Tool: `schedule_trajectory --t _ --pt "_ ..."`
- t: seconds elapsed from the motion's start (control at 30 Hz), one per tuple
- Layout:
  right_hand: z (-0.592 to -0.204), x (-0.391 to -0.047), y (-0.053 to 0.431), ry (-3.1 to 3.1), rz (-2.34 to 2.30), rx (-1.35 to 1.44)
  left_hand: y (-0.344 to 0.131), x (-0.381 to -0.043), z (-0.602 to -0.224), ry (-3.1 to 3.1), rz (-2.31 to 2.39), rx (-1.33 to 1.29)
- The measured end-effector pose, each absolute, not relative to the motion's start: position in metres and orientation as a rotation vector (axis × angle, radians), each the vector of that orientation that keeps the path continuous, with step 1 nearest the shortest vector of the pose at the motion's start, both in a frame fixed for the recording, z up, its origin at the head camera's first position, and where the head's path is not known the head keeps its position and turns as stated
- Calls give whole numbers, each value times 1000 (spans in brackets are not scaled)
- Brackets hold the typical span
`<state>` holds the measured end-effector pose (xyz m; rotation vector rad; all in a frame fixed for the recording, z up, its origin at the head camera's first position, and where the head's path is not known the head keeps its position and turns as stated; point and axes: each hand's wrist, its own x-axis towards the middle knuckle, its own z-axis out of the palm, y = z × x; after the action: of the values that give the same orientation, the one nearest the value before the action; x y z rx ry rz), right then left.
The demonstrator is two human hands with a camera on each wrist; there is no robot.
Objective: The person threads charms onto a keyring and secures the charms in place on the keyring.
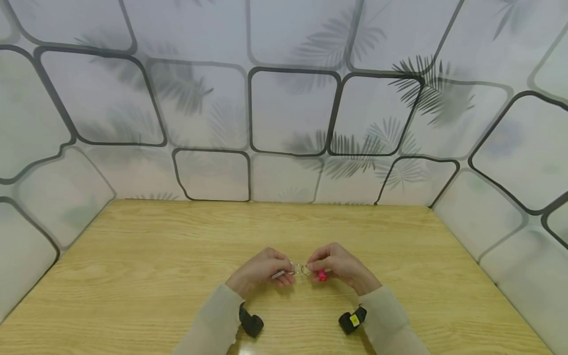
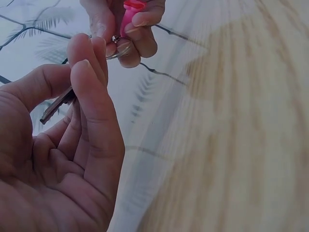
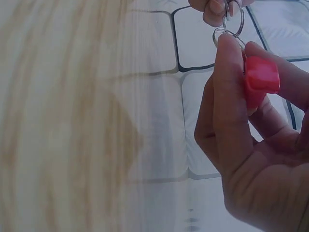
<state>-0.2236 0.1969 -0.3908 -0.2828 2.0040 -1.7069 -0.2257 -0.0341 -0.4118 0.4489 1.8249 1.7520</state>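
Over the wooden table my left hand [image 1: 266, 268] pinches a narrow, flat metal piece [image 2: 57, 105] between thumb and fingers; its end sticks out towards the palm, and its exact kind cannot be told. Facing it, my right hand [image 1: 340, 266] pinches a glossy pink-red keychain charm [image 3: 261, 77] near its ring end. Linked metal key rings [image 3: 235, 21] span the small gap between both hands' fingertips, and they also show in the head view as thin rings [image 1: 303, 269]. Fingertips hide part of the rings and of the metal piece.
The wood-grain table [image 1: 177, 236] spreads out under both hands. A pale wall covering [image 1: 293, 113] with dark rounded outlines and leaf prints borders its back and sides. Black wrist cameras [image 1: 252, 325] are strapped on at the beige sleeves [image 1: 213, 320].
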Motion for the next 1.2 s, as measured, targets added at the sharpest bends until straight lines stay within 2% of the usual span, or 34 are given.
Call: schedule_trajectory --t 0.83,1.2 --pt "-410 -227 187 1588 -2138 -273 -33 -226 -414 1885 1725 441" --pt "-403 -225 189 1811 -1948 -244 -35 -228 -414 1866 1771 413"
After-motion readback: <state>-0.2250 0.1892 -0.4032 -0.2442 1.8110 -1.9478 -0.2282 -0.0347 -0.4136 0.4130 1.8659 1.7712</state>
